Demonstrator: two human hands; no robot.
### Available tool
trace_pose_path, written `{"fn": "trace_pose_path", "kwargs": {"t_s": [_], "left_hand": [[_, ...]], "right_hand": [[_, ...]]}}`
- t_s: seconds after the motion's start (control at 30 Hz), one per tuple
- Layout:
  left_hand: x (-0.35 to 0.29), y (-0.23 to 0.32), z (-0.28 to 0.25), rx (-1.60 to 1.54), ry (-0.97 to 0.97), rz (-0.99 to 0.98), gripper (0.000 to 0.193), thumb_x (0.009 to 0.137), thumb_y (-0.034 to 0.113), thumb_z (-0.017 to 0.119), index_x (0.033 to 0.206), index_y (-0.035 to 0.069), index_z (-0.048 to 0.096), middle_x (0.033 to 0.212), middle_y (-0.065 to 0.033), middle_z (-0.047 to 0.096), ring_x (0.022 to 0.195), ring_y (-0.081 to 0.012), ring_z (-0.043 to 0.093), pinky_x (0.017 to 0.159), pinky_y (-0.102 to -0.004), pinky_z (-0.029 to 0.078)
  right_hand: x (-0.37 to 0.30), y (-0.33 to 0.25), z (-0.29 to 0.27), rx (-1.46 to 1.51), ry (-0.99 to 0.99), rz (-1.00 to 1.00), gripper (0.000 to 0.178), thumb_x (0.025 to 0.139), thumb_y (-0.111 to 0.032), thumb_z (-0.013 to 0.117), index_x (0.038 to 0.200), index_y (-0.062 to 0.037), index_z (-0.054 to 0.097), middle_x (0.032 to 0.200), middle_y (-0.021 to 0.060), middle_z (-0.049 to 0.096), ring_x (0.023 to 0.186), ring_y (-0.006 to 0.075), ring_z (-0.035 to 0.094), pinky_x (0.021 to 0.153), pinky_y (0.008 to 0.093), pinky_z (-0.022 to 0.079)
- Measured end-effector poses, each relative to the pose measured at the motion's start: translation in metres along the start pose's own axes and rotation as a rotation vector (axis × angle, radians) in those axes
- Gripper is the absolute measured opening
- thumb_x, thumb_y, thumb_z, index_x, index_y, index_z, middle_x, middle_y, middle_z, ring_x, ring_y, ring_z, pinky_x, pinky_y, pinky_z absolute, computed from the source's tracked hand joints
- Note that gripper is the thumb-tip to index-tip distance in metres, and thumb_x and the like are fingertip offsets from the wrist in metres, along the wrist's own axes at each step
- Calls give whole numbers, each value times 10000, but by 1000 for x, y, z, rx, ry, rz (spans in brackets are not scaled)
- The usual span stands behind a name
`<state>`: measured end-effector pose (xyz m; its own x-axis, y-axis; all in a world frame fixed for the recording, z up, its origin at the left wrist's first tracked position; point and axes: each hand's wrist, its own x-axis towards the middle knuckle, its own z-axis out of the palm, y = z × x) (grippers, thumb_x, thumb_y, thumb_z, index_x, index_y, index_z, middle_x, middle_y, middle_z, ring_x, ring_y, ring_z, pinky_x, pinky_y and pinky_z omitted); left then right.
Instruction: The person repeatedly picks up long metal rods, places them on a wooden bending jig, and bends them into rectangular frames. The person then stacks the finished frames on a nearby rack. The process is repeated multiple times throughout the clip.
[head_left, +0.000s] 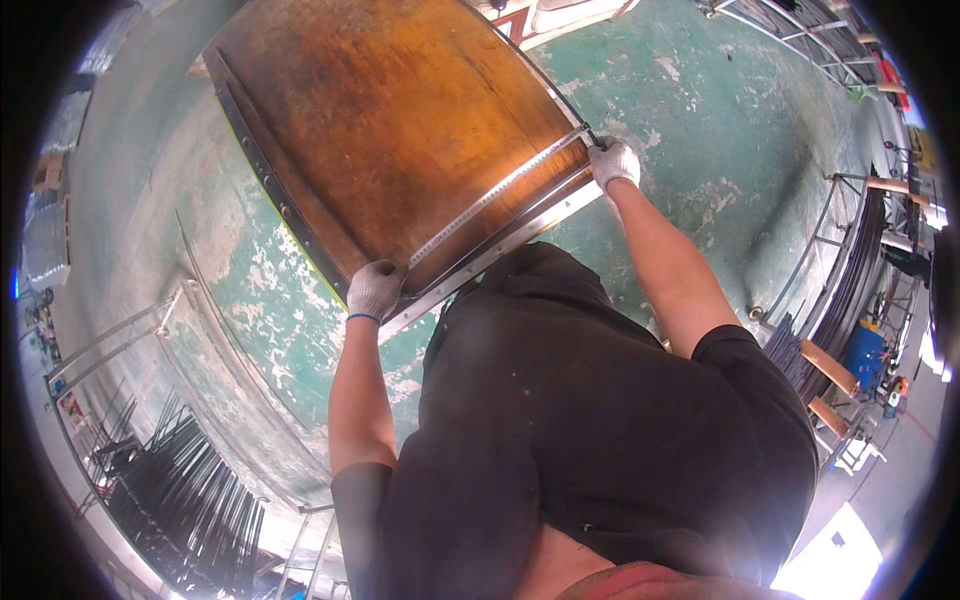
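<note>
A white tape measure (497, 193) is stretched taut and slantwise over the near part of a worn brown wooden tabletop (390, 120). My left hand (376, 290), in a whitish knit glove, is closed on the tape's near-left end at the table's corner. My right hand (615, 163), gloved likewise, is closed at the tape's far-right end, against a thin black bar (560, 95) along the table's right edge. Its fingertips are partly hidden. Another dark bar (290, 160) lies along the left side of the tabletop.
A pale metal edge (540, 218) runs along the table's near side, close to my body. Bundles of black rods (185, 495) lie at the lower left beside a metal frame (110, 345). Racks with long bars (850, 270) stand at right. The green floor (690, 110) is worn.
</note>
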<state>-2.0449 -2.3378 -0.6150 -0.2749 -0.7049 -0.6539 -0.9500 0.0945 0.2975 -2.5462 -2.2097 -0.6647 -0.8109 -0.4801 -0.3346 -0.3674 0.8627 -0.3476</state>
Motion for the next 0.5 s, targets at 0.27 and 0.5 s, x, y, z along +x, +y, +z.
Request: {"fn": "trace_pose_path", "kwargs": {"t_s": [0.27,0.5], "left_hand": [[-2,-20,-5,-48,16,-23,536,967,586,697,1151,103,842,1175,-212,791,1153,-432,733,1001,-495,583],[-17,-62,-22,-84,-50,-257,531,974,581,679,1228,140,830,1283,-181,784,1227,-389,727,1074,-475,568]], "right_hand": [[16,14,12,-24,13,-3,390,950,-402,734,1265,-198,837,1224,159,815,1164,358,781,1025,456,597],[26,18,14,-25,61,-43,363,945,-354,761,1250,-175,846,1204,150,828,1144,334,793,1019,429,596]]}}
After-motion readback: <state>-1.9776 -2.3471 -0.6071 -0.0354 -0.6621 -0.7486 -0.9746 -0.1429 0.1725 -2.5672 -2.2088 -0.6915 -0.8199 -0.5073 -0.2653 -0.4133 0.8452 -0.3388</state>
